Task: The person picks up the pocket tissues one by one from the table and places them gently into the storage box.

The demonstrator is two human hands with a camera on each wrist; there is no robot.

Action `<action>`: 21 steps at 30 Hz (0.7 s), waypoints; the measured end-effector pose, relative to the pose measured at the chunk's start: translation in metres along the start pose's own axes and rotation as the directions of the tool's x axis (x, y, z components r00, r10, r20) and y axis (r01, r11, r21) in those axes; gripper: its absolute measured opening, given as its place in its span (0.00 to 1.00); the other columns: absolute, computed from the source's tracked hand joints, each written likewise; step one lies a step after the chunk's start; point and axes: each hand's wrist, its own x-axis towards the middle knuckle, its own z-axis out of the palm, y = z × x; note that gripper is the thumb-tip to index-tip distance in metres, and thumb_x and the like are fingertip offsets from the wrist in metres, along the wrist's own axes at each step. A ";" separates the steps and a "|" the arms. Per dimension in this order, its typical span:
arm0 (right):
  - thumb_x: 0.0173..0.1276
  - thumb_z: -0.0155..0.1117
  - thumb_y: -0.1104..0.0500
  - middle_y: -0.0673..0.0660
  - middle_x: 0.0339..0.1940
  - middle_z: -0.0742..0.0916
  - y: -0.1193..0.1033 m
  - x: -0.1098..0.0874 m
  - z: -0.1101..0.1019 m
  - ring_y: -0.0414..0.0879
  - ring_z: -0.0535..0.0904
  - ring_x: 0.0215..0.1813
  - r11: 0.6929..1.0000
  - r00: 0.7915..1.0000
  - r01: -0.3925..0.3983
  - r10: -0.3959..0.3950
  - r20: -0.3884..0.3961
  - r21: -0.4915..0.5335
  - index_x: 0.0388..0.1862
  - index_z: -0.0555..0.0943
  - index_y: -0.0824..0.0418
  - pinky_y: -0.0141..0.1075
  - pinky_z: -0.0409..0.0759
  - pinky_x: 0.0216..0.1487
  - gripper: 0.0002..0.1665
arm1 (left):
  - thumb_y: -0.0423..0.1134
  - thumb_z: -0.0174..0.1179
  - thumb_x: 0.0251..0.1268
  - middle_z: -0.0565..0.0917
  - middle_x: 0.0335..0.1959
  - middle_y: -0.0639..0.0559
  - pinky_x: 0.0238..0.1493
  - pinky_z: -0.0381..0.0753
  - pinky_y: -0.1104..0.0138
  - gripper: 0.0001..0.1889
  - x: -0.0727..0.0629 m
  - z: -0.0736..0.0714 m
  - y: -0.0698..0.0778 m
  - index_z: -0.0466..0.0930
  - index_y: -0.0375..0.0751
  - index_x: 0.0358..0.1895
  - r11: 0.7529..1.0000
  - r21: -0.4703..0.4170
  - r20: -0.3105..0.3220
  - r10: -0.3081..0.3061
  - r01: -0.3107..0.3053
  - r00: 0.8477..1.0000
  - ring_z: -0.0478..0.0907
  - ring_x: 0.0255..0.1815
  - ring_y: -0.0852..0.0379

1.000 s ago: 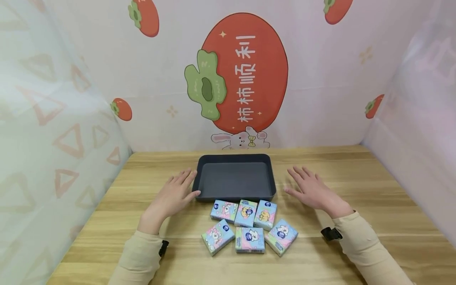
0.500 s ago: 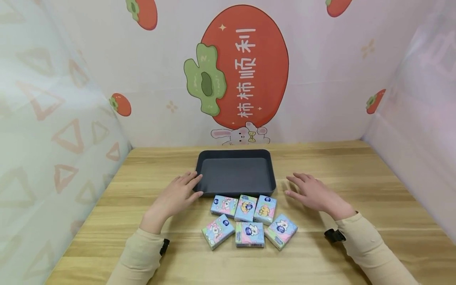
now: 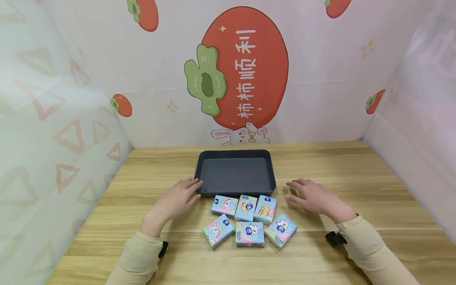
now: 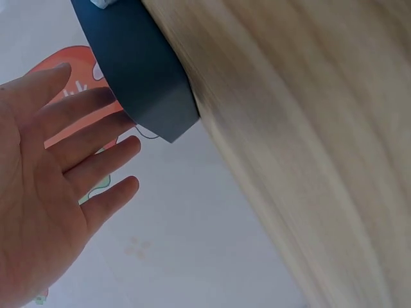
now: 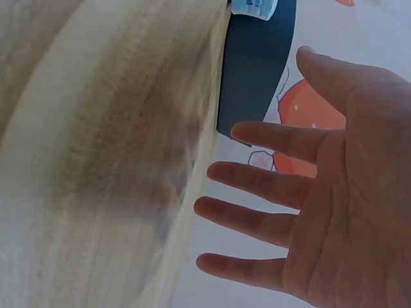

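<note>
A dark grey rectangular tray point(image 3: 235, 174) stands toward the back of the table. In front of it lie several small tissue packs, blue and pink with cartoon animals, such as the middle front pack point(image 3: 249, 234) and the right front pack point(image 3: 281, 231). My left hand point(image 3: 176, 200) is spread with its fingertips right at the tray's left edge; the left wrist view shows the palm point(image 4: 45, 173) bare. To the right of the tray hovers my right hand point(image 3: 315, 200), fingers extended and holding nothing, a small gap from the tray.
The wooden table point(image 3: 342, 166) runs back to a printed cloth wall point(image 3: 320, 114) with a large persimmon picture point(image 3: 263, 67). Light cloth panels close off the left and right sides. Each wrist carries a black strap buckle point(image 3: 336, 238).
The head view has tilted down, then held nearly still. My fingers have sunk slightly toward the table, the left ones along the tray's edge. Tray and packs keep their places.
</note>
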 end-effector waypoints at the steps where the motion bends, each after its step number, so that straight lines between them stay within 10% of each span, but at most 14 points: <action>1: 0.71 0.50 0.38 0.69 0.64 0.75 0.000 0.000 0.001 0.67 0.70 0.64 1.000 1.000 -0.002 0.002 0.004 0.003 0.65 0.72 0.61 0.63 0.68 0.63 0.35 | 0.45 0.52 0.71 0.72 0.65 0.40 0.69 0.64 0.47 0.23 0.000 0.000 0.000 0.70 0.38 0.65 1.000 -0.008 0.001 0.002 -0.002 1.000 0.65 0.69 0.40; 21: 0.71 0.49 0.38 0.65 0.61 0.78 -0.004 -0.002 0.006 0.63 0.73 0.62 1.000 0.999 0.001 -0.001 0.033 0.007 0.64 0.74 0.59 0.60 0.71 0.62 0.33 | 0.39 0.55 0.69 0.78 0.58 0.38 0.64 0.72 0.49 0.18 -0.003 0.000 0.007 0.78 0.34 0.57 0.999 0.031 0.002 0.042 -0.042 0.999 0.73 0.62 0.41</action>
